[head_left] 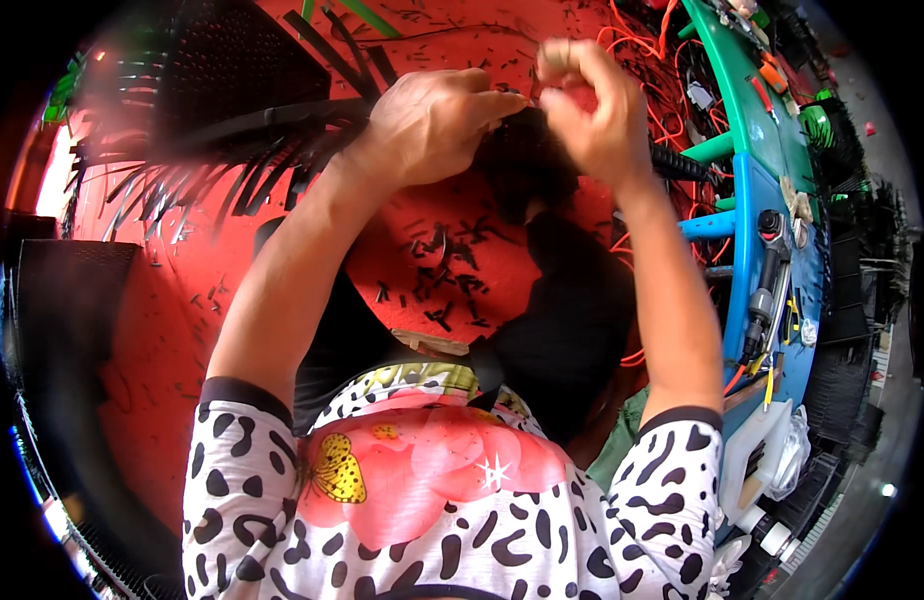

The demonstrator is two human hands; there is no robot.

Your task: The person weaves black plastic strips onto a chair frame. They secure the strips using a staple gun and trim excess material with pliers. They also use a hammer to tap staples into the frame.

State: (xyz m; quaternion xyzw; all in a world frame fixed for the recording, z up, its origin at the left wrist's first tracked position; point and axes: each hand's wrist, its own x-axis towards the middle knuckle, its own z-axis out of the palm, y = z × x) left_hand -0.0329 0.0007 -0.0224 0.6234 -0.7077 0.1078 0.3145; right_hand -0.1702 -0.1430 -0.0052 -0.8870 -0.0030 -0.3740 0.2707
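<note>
My left hand (pixel 437 125) is raised over the red floor, its thumb and fingers pinched together at a dark bit too small to make out. Just right of it, my right hand (pixel 600 120) is slightly blurred, with curled fingers and a gap between thumb and fingertips. I see nothing held in that gap. A fan of loose black strips (pixel 252 150) spreads out to the left, behind my left wrist. Below and between the hands lies a dark mass (pixel 527 165) whose kind I cannot tell.
Short black offcuts (pixel 447 265) litter the red floor (pixel 162 340). Black woven panels (pixel 237 70) stand at the upper left. On the right, a blue and green bench (pixel 747 220) carries a power tool (pixel 769 270). Orange cords (pixel 667 110) tangle beside it.
</note>
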